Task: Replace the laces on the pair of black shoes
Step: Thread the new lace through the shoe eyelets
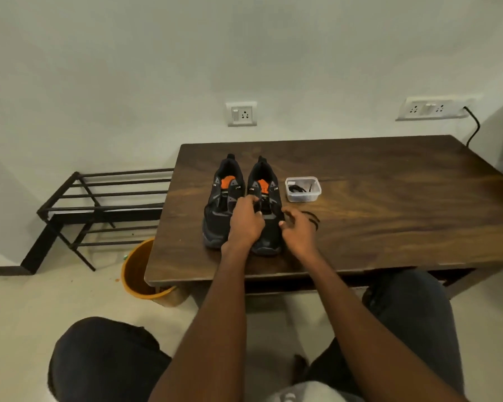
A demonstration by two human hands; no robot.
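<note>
On the table: I see a dark brown wooden table [375, 204] carrying a pair of black shoes with orange insoles, side by side, toes toward me, heels toward the wall.
Left shoe: the black shoe on the left [221, 204] stands just beside its mate, lace loosened across its tongue.
Right shoe: the black shoe on the right [266, 184] is partly covered by my left hand; its toe shows between my two wrists.
Left hand: my left hand [246, 224] lies over the right shoe's lace area, fingers curled and pinching what looks like its black lace near the eyelets.
Right hand: my right hand [299, 230] hovers just beside the right shoe's outer edge, fingers loosely curled; I cannot tell whether it holds a lace end.
Loose lace: a black lace [312, 219] lies on the table right behind my right hand.
Container: a small clear plastic box [303, 189] sits near the right shoe, with black laces coiled inside.
Beside the table: a black metal shoe rack [105, 204] stands against the wall, and an orange bucket [137, 271] sits on the floor, partly under the table's corner.
Wall: two white socket plates [241, 113], one with a black cable plugged in.
</note>
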